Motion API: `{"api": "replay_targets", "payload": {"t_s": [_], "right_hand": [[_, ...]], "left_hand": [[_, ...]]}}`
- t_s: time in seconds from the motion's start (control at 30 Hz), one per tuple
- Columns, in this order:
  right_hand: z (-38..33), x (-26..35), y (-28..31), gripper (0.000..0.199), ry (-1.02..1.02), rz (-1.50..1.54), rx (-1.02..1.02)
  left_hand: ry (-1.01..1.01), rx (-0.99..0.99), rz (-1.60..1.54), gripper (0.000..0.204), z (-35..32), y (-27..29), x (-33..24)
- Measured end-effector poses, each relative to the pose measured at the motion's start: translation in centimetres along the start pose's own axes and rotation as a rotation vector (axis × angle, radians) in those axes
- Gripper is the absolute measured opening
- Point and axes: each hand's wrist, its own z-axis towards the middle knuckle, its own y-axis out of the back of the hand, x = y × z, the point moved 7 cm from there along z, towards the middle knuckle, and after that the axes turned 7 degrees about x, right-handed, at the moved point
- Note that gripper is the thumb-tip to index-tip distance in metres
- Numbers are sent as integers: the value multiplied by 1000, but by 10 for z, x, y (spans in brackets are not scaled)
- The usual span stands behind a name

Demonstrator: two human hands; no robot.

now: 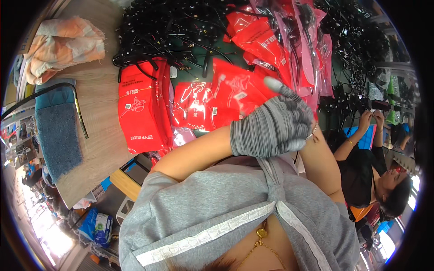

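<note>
My left hand [266, 128], in a grey striped knit glove, reaches across to the right, its fingers curled in at the right wrist. What they close on is hidden. My right hand [294, 97] lies mostly behind it; a gloved finger or thumb with a pale tip points up and left. Its other fingers are covered. Just left of the hands, a slightly blurred red printed plastic bag [233, 86] stands tilted; whether a hand touches it cannot be made out. More red bags [194, 101] lie beside it, and a thick stack of red bags [140, 108] is farther left.
Heaps of black cables [167, 27] cover the far side, with another black heap [355, 49] at right. Pink and red packages [307, 49] lie between. On the wooden table [101, 122] are a blue-grey cloth [58, 135] and checked fabric [68, 45]. A co-worker [366, 176] sits at right.
</note>
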Motion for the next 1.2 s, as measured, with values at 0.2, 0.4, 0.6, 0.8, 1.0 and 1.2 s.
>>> {"api": "replay_targets", "payload": {"t_s": [0.2, 0.4, 0.6, 0.8, 1.0, 1.2], "right_hand": [[52, 111, 3, 56, 181, -1403, -503], [68, 156, 62, 58, -431, -2554, -1159], [75, 146, 111, 45, -31, -2773, -922], [49, 137, 100, 55, -188, -2411, -951], [39, 74, 31, 58, 345, -2565, -727], [37, 34, 5, 67, 366, -2453, -560]], "left_hand": [[82, -126, -181, 27, 0, 57, 56], [889, -802, 73, 64, -49, 168, 215], [1247, -792, 683, 110, -33, 224, 254], [1232, -677, 660, 105, -67, 247, 268], [1073, -485, 1060, 74, -81, 184, 174], [489, -615, 827, 60, -122, 139, 72]]}}
